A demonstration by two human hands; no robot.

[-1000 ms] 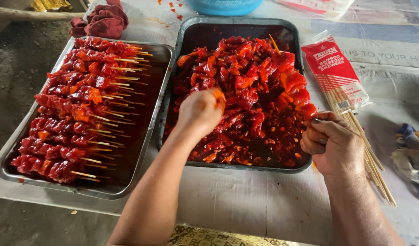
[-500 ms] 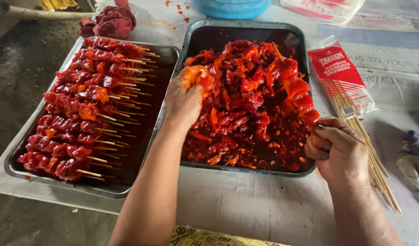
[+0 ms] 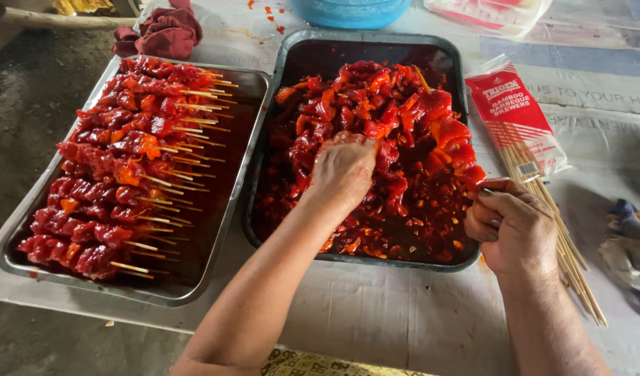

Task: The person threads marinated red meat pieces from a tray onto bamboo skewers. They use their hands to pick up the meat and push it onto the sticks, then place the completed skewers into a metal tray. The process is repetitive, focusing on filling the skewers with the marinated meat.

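At the left of the frame a steel tray [image 3: 215, 278] is holding rows of finished meat skewers [image 3: 118, 174], their bare stick ends all pointing right, probably so they can be lifted without touching the sauce. Above it, at the upper left, a dark red cloth [image 3: 163, 31] is lying bunched. In the centre a darker tray [image 3: 278, 76] is carrying a heap of red marinated meat pieces [image 3: 410, 132]. The left hand [image 3: 342, 170] is reaching into that heap, fingers curled down and pinching at a piece, though the grip itself is hidden. At the right edge of this tray the right hand [image 3: 511, 226] is closing in a loose fist, seemingly around a bamboo skewer. Just behind it a red skewer packet [image 3: 515, 118] is lying open, sticks [image 3: 570, 264] spilling toward the lower right, within easy reach.
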